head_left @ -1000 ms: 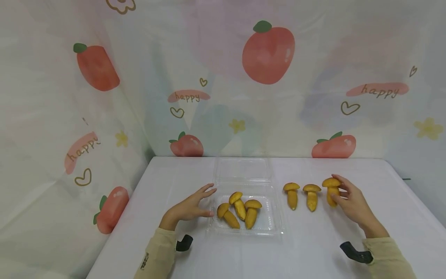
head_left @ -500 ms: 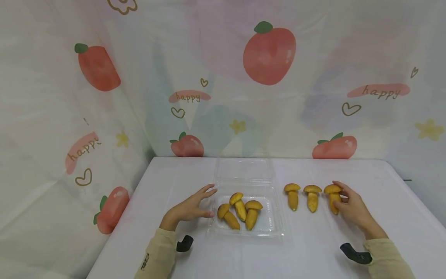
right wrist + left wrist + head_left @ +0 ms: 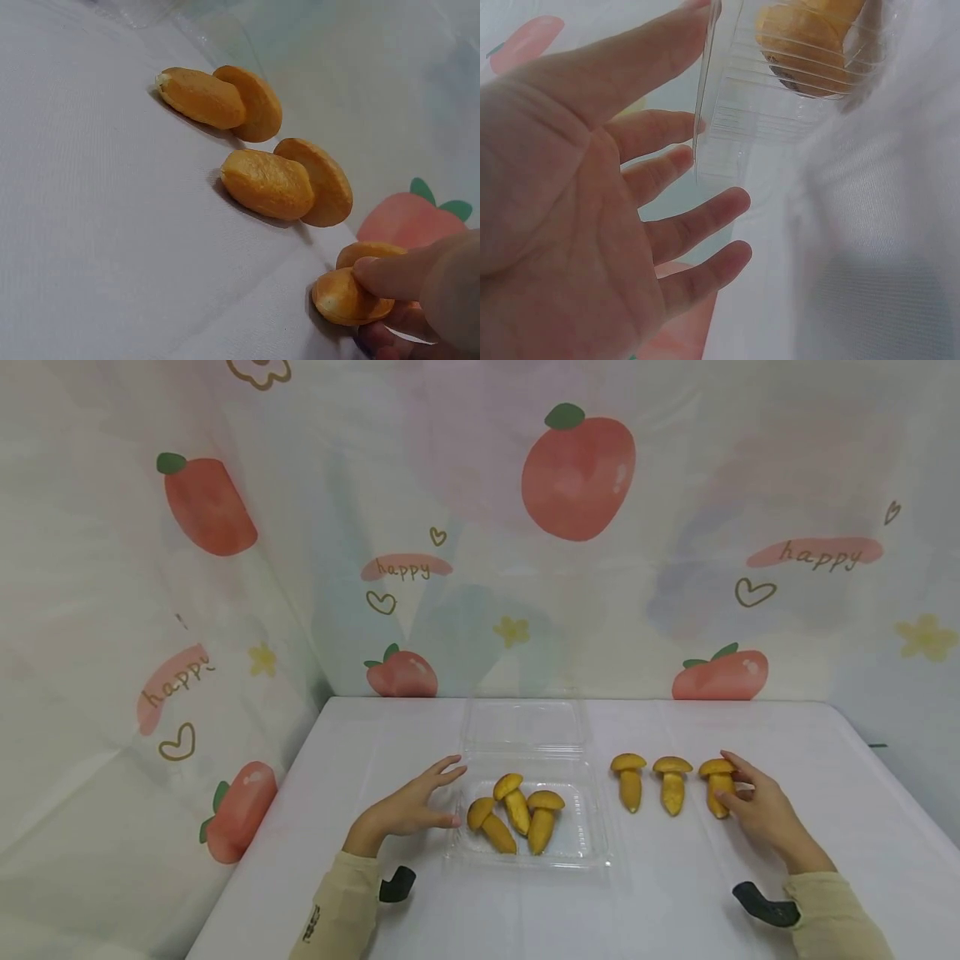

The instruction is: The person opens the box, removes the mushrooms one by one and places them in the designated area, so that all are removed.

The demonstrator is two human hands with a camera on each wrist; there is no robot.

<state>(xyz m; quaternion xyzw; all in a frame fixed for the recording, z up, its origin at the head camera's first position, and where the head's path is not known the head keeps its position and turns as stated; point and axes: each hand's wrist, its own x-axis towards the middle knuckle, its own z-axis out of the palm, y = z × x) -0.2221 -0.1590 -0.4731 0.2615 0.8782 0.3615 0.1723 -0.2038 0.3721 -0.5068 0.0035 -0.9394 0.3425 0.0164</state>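
Note:
On the right of the table my right hand (image 3: 765, 806) pinches a yellow-brown mushroom (image 3: 349, 296) between thumb and fingers, its stem low at the tabletop. Two similar mushrooms, one in the middle (image 3: 672, 785) and one at the left (image 3: 629, 782), lie beside it in a row with caps to the back. My left hand (image 3: 408, 806) is spread at the left side of a clear plastic box (image 3: 585, 852), thumb and fingertips right at its rim. Inside the box lie three more mushrooms (image 3: 542, 822), one of them (image 3: 802, 45) showing through the ribbed wall in the left wrist view.
The box's clear lid (image 3: 523, 727) is folded back behind it. A white cloth covers the table (image 3: 540, 918). Behind and to the left hangs a curtain (image 3: 480, 485) printed with red fruit. Black curved pieces (image 3: 765, 906) stick out from both sleeves.
My right hand has come down and slightly toward me with its mushroom, which now lines up with the other two. My left hand has kept its place by the box.

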